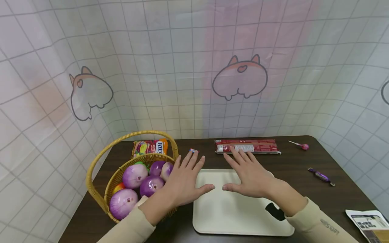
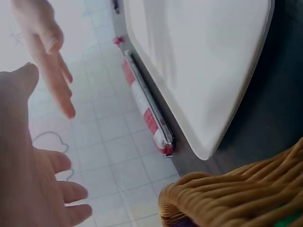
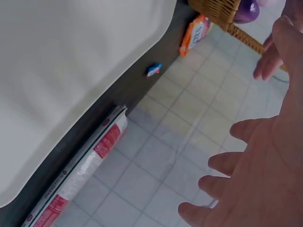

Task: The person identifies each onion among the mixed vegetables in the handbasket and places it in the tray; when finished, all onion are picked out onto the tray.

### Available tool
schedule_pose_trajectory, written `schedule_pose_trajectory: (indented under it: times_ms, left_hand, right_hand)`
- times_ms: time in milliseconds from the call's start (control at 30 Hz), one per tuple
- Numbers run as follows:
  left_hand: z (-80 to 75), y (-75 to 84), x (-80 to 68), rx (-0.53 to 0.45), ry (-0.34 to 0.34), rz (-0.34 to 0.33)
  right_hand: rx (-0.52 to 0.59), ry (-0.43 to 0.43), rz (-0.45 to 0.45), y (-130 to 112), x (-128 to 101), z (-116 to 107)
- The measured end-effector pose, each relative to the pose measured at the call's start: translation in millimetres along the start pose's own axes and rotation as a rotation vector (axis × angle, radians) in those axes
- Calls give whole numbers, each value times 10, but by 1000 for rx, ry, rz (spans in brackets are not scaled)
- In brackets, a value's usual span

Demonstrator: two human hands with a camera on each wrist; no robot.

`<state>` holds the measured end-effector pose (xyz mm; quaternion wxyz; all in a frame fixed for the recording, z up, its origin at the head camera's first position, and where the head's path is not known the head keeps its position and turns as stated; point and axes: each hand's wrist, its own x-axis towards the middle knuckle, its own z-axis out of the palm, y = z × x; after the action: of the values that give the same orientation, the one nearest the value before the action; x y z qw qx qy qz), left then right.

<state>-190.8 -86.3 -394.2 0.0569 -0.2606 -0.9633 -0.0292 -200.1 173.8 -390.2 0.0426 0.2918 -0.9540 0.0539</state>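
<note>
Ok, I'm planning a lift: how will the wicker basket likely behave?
The wicker basket should feel fairly stiff, given its tight weave and thick handle. The round purple onions inside may roll if it tilts, shifting its balance.

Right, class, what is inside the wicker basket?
Purple, onion-like vegetables, something green and something orange show inside the wicker basket. Whatever lies beneath them, or behind the left arm, is covered.
</note>
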Motion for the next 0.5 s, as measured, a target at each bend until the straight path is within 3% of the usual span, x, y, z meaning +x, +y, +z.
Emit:
schedule_pose_trajectory:
  times_ms: [300, 500]
  left_hand:
    - [58, 32, -252, -14, 9, -4]
    - [10, -20, -440, -131, 101, -55]
  right_hand:
    - [8, 21, -28, -146, -80, 62]
    - [86, 23, -68, -244, -80, 145]
